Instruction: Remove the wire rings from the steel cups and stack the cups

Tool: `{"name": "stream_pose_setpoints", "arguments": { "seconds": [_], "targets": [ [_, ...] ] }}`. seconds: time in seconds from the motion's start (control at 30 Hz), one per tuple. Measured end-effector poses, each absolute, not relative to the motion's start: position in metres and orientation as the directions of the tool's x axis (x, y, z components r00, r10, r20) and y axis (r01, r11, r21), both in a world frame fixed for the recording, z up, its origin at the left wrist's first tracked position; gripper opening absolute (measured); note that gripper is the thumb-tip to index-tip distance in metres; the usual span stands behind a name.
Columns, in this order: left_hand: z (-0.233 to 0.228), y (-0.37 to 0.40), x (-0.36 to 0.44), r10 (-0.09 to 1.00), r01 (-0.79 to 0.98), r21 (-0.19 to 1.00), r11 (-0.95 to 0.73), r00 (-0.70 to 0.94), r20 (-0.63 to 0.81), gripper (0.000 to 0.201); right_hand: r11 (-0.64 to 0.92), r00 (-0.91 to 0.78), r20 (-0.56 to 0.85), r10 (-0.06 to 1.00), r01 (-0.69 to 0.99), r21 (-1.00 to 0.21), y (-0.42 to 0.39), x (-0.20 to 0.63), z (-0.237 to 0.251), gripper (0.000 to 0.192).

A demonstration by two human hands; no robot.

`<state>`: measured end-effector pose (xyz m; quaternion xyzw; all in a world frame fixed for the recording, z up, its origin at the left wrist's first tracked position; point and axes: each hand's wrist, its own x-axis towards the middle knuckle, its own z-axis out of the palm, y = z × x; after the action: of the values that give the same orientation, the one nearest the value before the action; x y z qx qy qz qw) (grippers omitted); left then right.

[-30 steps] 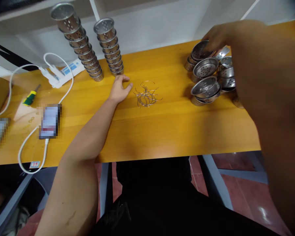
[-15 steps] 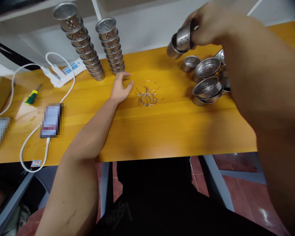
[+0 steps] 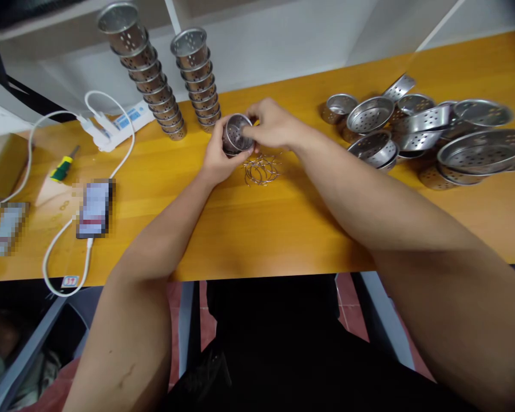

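Note:
Between my two hands is a perforated metal cup (image 3: 237, 133), its open mouth tipped toward me. My left hand (image 3: 217, 155) is wrapped around its left side and bottom. At its right rim, my right hand (image 3: 271, 126) grips with the thumb at the mouth and the fingers behind. Whether a second cup is nested inside this one I cannot tell. Just below the hands lies a small tangle of thin bent wires (image 3: 261, 170) on the table. Behind the left hand rise a shorter stack of perforated cups (image 3: 201, 80) and a taller leaning stack (image 3: 148, 77).
To the right lie several loose perforated cups (image 3: 371, 114) and wider perforated bowls (image 3: 483, 151) in a heap. A power strip (image 3: 122, 126) with white cables, a green-yellow screwdriver (image 3: 63, 167) and a phone (image 3: 95, 209) occupy the left of the wooden table (image 3: 274, 240).
My right hand has come from the pile at the right to the middle with metal cupware. My left hand, open on the table before, now holds the cup too.

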<state>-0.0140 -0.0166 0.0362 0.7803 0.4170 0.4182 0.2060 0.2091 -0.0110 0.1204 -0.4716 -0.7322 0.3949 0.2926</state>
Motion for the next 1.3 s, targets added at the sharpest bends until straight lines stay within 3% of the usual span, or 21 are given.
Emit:
{"name": "stream_pose_setpoints", "arguments": {
  "seconds": [0.07, 0.13, 0.2, 0.3, 0.37, 0.6, 0.8, 0.93, 1.03, 1.17, 1.23, 1.3],
  "targets": [
    [0.034, -0.012, -0.018, 0.828, 0.469, 0.682, -0.561, 0.296, 0.477, 0.088, 0.268, -0.305, 0.144, 0.942, 0.42, -0.867, -0.016, 0.215, 0.117, 0.032],
    [0.035, -0.01, -0.021, 0.839, 0.476, 0.691, -0.544, 0.283, 0.465, 0.086, 0.388, -0.269, 0.296, 0.917, 0.421, -0.82, -0.025, 0.222, 0.118, 0.035],
    [0.037, -0.009, -0.023, 0.845, 0.482, 0.694, -0.535, 0.289, 0.45, 0.084, 0.5, -0.371, 0.359, 0.856, 0.421, -0.757, -0.035, 0.227, 0.12, 0.031],
    [0.042, -0.009, -0.028, 0.83, 0.441, 0.705, -0.556, 0.336, 0.445, 0.083, 0.577, -0.593, 0.278, 0.755, 0.402, -0.711, -0.043, 0.23, 0.122, 0.02],
    [0.044, -0.009, -0.03, 0.83, 0.421, 0.719, -0.554, 0.353, 0.433, 0.085, 0.6, -0.648, 0.248, 0.721, 0.403, -0.691, -0.043, 0.231, 0.122, 0.022],
    [0.041, -0.007, -0.029, 0.811, 0.4, 0.717, -0.571, 0.41, 0.417, 0.105, 0.595, -0.606, 0.296, 0.738, 0.378, -0.709, -0.033, 0.242, 0.124, 0.052],
    [0.033, -0.003, -0.032, 0.78, 0.367, 0.705, -0.607, 0.444, 0.441, 0.109, 0.633, -0.649, 0.316, 0.692, 0.337, -0.697, -0.029, 0.247, 0.121, 0.06],
    [0.035, -0.003, -0.03, 0.8, 0.376, 0.723, -0.58, 0.433, 0.416, 0.107, 0.586, -0.609, 0.309, 0.73, 0.325, -0.743, -0.032, 0.241, 0.122, 0.067],
    [0.039, -0.004, -0.027, 0.815, 0.372, 0.748, -0.55, 0.433, 0.385, 0.106, 0.424, -0.507, 0.237, 0.829, 0.293, -0.857, -0.032, 0.234, 0.123, 0.088],
    [0.038, -0.006, -0.027, 0.826, 0.398, 0.739, -0.545, 0.408, 0.389, 0.104, 0.234, -0.318, 0.184, 0.93, 0.126, -0.964, -0.025, 0.235, 0.125, 0.107],
    [0.035, -0.004, -0.03, 0.825, 0.428, 0.711, -0.558, 0.382, 0.417, 0.102, 0.206, -0.239, 0.174, 0.955, 0.116, -0.972, -0.021, 0.241, 0.125, 0.099],
    [0.031, 0.0, -0.033, 0.821, 0.447, 0.69, -0.57, 0.346, 0.454, 0.101, 0.179, -0.204, 0.144, 0.968, 0.164, -0.97, -0.019, 0.249, 0.122, 0.077]
  ]
}}
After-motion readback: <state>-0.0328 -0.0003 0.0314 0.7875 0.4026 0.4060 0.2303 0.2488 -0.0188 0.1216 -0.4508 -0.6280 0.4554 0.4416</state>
